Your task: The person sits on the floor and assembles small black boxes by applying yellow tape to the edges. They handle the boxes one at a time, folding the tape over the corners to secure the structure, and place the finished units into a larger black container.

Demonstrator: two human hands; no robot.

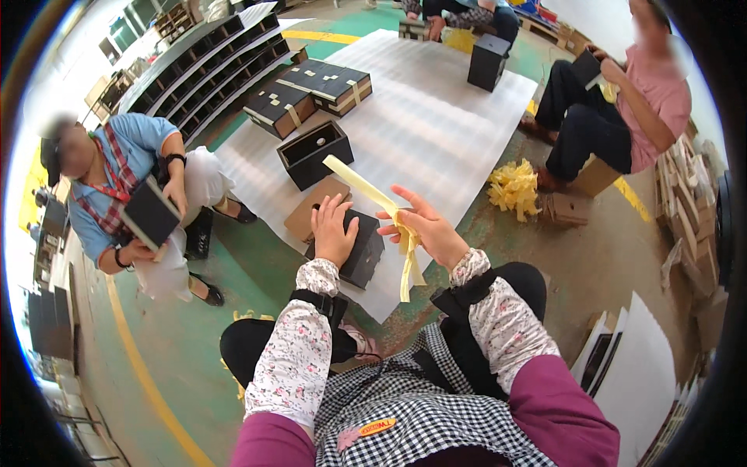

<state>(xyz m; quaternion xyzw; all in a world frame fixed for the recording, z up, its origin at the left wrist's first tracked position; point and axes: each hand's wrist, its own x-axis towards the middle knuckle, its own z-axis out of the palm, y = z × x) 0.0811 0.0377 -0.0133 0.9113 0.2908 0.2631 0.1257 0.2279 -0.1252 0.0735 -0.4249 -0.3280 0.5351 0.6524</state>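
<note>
My left hand (333, 233) lies with its fingers spread at the left end of a black box (364, 253) in front of my knees. Its palm seems to rest on the box, and it grips nothing. Just right of it, above the box, my right hand (433, 233) holds a bunch of pale yellow tape strips (354, 180) between thumb and fingers. One long strip sticks out to the upper left, while shorter ends hang below the hand. A brown cardboard piece (311, 204) lies beyond my left fingers.
An open black box (315, 153) stands on the white sheet (420, 101), with taped black boxes (311, 93) behind it. Seated people at left (128, 187) and right (622, 93) each hold a dark panel-like piece. Crumpled yellow tape (513, 191) lies at the right.
</note>
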